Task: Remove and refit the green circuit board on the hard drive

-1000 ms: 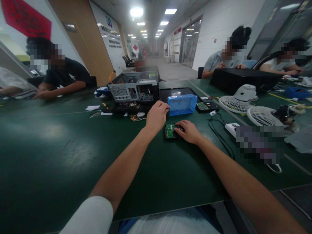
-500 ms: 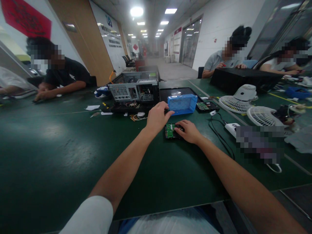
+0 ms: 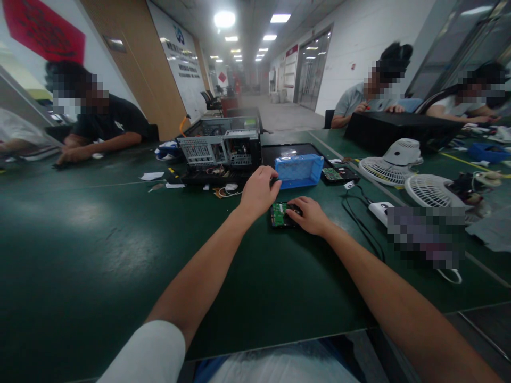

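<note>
A hard drive (image 3: pixel 280 215) lies on the green table with its circuit board facing up. My right hand (image 3: pixel 309 214) grips it from the right, the fingers over its far edge and the thumb over the board. My left hand (image 3: pixel 258 192) is closed just beyond the drive's left side, beside a blue plastic bin (image 3: pixel 299 171). Something small and dark shows between its thumb and fingers, too little of it to name. The bin stands tipped on its side, its hollow facing me.
An opened computer case (image 3: pixel 219 146) stands behind my left hand. A second drive (image 3: pixel 339 174) lies right of the bin, near a black cable (image 3: pixel 361 221) and white power strip (image 3: pixel 381 211). White fan parts (image 3: pixel 429 190) are farther right. Several people sit around the table.
My left thumb has drawn in closer to the fingers. My right hand and the hard drive stay in place.
</note>
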Motion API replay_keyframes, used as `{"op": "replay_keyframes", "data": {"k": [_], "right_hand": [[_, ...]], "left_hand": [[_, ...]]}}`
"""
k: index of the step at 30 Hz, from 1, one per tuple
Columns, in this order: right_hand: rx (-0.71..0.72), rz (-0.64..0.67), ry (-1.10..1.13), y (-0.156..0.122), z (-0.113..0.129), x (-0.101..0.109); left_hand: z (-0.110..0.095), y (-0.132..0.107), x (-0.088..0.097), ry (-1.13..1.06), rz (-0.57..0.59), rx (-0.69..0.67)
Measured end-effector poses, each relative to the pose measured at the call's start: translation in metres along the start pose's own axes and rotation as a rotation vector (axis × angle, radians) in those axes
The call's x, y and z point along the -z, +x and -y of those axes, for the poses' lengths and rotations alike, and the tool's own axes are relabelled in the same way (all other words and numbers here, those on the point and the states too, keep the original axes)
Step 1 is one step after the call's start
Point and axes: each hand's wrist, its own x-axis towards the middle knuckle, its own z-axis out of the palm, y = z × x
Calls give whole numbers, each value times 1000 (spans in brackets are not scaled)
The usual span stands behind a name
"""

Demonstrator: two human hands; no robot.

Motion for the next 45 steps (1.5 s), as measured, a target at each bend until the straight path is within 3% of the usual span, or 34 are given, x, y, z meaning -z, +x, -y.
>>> {"op": "replay_keyframes", "data": {"k": [12,20,28,45], "right_hand": [[-2,-6,-6,0,0,-1],[4,-3,4,0,1,0],[3,-3,10,-1,1,1],[5,-5,-2,0,0,-1]], "left_hand": [[-2,0,3,96,0,-41],[-2,0,2,59,16,-35],[-1,0,0,-5,-38,9],[0,0,2,42,23,2]]}}
